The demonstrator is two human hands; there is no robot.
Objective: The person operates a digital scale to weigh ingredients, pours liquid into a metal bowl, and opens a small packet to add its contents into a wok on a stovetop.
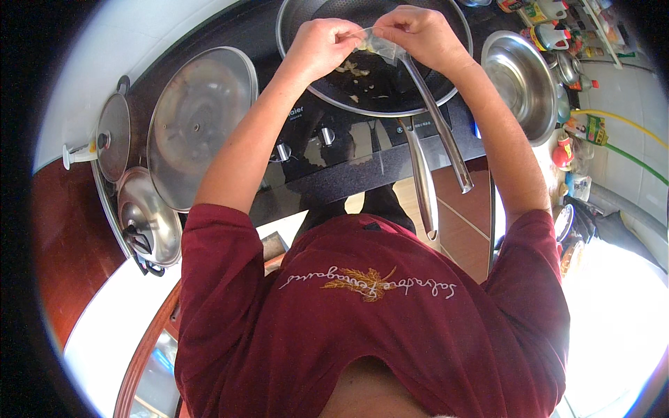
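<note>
Over a dark wok on the stove, my left hand and my right hand pinch the top edge of a small clear plastic bag. The edge is stretched between my fingertips. Some pale stuff shows at the bag, too small to name. Beneath it, pale food pieces lie scattered in the wok. A cooking utensil with a long metal handle leans over the wok's near rim; its head is hidden behind the bag and my right hand. The wok's own steel handle points toward me.
Left of the stove stand a large glass lid, a smaller lid and a steel pot with a lid. A steel basin sits at the right, near several bottles. Stove knobs are on the near side.
</note>
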